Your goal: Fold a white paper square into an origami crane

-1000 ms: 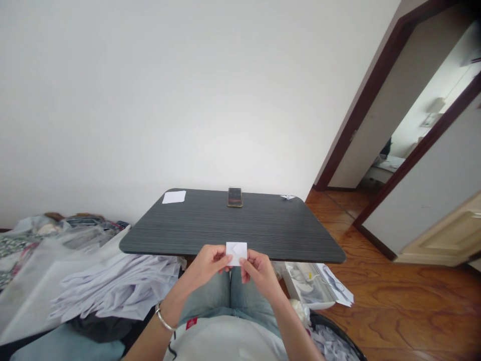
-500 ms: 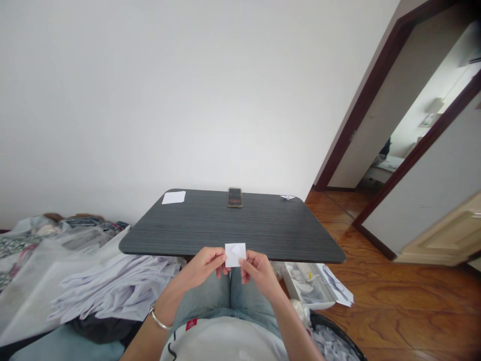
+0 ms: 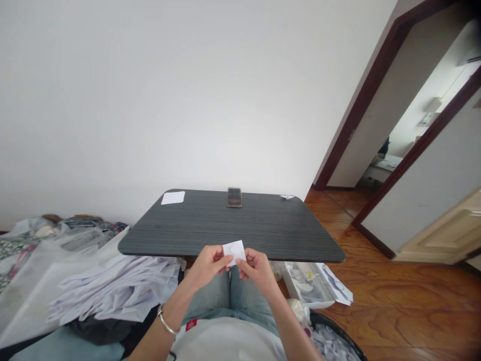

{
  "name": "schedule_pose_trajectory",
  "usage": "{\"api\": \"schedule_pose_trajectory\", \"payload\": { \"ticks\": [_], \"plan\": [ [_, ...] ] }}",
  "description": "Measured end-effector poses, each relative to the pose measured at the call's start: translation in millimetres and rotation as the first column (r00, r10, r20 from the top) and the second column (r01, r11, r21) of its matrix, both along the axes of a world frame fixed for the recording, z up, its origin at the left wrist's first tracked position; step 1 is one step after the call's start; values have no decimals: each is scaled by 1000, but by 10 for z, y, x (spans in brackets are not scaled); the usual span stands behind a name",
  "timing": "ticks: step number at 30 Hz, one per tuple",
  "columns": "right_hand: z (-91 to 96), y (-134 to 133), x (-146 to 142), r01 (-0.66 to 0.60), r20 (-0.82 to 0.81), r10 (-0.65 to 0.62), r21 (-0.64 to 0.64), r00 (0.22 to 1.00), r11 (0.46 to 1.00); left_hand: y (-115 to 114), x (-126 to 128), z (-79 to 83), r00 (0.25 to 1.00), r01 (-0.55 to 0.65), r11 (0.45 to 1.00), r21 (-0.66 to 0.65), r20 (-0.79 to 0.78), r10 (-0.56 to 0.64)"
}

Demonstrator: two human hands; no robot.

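Note:
Between my hands is a small folded white paper [image 3: 234,248], held at the near edge of the dark table [image 3: 210,228], above my lap. My left hand [image 3: 211,263] pinches its left side, the thumb lying across its lower front. On the other side my right hand [image 3: 256,264] grips the lower right corner between thumb and curled fingers. A smaller folded flap shows on the paper's face, partly behind the thumbs. At the table's far right lies a small folded white paper piece [image 3: 287,197] with pointed ends. A flat white sheet [image 3: 173,197] rests at the far left.
A phone [image 3: 234,197] stands at the table's back, near the white wall. White cloth [image 3: 116,288] and bags are heaped at left. Right of my legs are an open box [image 3: 308,286] and a dark-rimmed container of paper scraps [image 3: 332,343]. A doorway opens at right.
The paper has tilted, its right side rising slightly. My left thumb has slid inward onto its lower front, and my left wrist has shifted a little to the right.

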State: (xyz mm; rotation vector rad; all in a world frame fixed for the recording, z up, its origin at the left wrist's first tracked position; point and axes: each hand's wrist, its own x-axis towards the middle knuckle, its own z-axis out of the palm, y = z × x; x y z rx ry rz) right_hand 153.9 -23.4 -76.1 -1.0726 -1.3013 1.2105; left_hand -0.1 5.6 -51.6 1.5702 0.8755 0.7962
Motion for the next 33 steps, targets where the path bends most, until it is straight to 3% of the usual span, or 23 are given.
{"api": "schedule_pose_trajectory", "payload": {
  "ticks": [5,18,22,29,33],
  "plan": [
    [-7,4,-18,42,-13,-42,0,999,999,-14,36,-60,998,-48,999,17,-36,48],
    [10,32,223,-61,-38,60,-35,997,998,50,-26,-51,997,-73,997,-2,0,73],
    [45,36,280,-13,-55,13,-15,998,1000,67,-33,-57,993,-106,994,-2,51,106],
    [12,26,117,-48,-48,48,2,998,999,2,102,-121,988,-101,994,-43,117,106],
    [0,13,64,4,-42,-2,42,999,999,-7,85,-130,994,-75,997,-28,77,77]
  ]
}}
